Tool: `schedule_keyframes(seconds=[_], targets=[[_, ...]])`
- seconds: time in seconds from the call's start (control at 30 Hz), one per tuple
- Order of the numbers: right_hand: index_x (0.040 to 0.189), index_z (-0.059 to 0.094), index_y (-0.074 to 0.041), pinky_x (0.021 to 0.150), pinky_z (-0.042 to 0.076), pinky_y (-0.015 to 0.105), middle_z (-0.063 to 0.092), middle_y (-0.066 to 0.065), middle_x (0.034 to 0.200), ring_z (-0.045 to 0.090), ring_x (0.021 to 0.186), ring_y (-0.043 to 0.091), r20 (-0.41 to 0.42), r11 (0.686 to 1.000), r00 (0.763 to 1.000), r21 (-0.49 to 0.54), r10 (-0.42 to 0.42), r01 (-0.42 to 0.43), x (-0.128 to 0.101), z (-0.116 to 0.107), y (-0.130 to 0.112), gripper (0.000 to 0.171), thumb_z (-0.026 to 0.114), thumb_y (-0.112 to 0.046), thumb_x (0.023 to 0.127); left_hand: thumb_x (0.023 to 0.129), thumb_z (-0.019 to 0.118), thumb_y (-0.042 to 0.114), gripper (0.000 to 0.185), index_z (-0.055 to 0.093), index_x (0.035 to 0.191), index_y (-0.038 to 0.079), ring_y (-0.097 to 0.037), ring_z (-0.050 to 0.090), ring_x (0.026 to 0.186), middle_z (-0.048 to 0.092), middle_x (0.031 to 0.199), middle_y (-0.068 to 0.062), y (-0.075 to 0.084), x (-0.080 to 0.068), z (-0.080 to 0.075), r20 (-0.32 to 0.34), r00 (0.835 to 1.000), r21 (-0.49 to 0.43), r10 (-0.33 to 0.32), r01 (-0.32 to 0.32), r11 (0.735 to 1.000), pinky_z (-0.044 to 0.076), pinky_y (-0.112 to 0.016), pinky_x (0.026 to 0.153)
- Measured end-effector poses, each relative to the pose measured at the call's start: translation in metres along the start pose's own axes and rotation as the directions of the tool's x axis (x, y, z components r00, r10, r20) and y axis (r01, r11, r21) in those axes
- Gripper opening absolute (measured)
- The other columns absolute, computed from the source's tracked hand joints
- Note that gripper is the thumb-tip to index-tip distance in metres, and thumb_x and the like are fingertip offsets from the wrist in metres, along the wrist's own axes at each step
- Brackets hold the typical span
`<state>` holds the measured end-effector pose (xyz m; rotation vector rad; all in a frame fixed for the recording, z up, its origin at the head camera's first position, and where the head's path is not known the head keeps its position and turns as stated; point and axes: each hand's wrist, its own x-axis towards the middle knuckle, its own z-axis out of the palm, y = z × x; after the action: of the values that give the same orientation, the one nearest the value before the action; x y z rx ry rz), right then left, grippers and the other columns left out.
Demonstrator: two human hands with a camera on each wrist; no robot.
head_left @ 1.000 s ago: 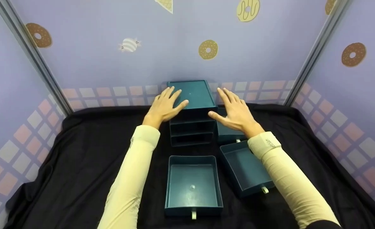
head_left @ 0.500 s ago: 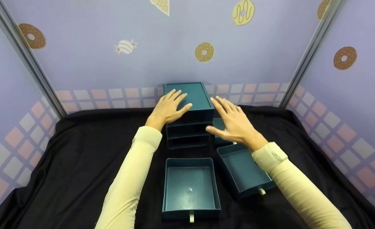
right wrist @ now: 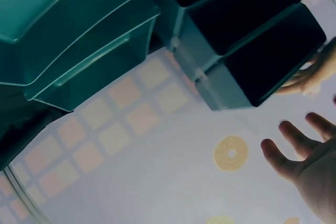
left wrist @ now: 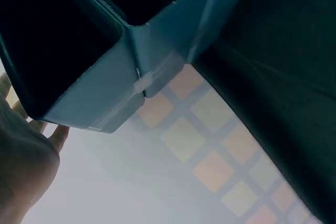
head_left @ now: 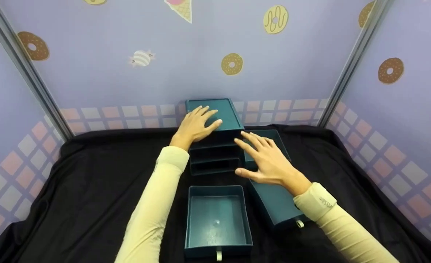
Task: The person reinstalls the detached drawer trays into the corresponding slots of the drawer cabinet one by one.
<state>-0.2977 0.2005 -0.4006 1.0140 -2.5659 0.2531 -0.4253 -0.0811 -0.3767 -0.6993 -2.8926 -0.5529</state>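
I read this as steadying the cabinet; left hand, right hand: fingers spread; next, probably grip the lower-centre drawer.

"What carries the things?"

"A surface draped in wrinkled black cloth."

"And directly on it?"

"At the back, a teal, box-shaped plastic cabinet with open slots. In front of that, a teal, rectangular plastic drawer with a pale tab. A second such drawer sits slanted to its right, and a third such drawer behind that, beside the cabinet."
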Motion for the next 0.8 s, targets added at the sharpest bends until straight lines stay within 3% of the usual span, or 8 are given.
schedule_keyframes(seconds=[0.3,0.5,0.8], targets=[[0.167,0.038,-0.024,0.119,0.034,0.069,0.031,0.009,0.173,0.038,0.154,0.039,-0.027,0.996,0.996,0.030,-0.081,0.082,0.000,0.006,-0.012,0.088,0.044,-0.080,0.099,0.107,0.046,0.064,0.069,0.040,0.166,0.029,-0.034,0.014,0.164,0.025,0.176,-0.011,-0.013,0.006,-0.007,-0.033,0.999,-0.050,-0.017,0.015,0.999,0.013,-0.060,0.132],[0.168,0.034,-0.030,0.121,0.032,0.067,0.030,0.006,0.174,0.036,0.155,0.036,-0.017,0.992,0.995,0.082,-0.094,0.095,-0.007,0.007,-0.022,0.084,0.047,-0.077,0.100,0.109,0.047,0.060,0.064,0.043,0.164,0.029,-0.033,0.016,0.164,0.028,0.175,-0.011,-0.010,0.012,-0.011,-0.064,0.998,-0.027,-0.014,0.012,1.000,0.015,-0.057,0.132],[0.170,0.025,-0.036,0.125,0.031,0.064,0.025,0.000,0.175,0.027,0.161,0.033,0.053,0.966,0.982,0.199,-0.180,0.167,-0.021,0.029,-0.047,0.084,0.055,-0.071,0.100,0.109,0.044,0.062,0.063,0.046,0.163,0.030,-0.030,0.016,0.164,0.028,0.175,-0.008,-0.008,0.017,0.002,-0.033,0.999,-0.057,-0.027,0.025,0.998,0.016,-0.059,0.132]])
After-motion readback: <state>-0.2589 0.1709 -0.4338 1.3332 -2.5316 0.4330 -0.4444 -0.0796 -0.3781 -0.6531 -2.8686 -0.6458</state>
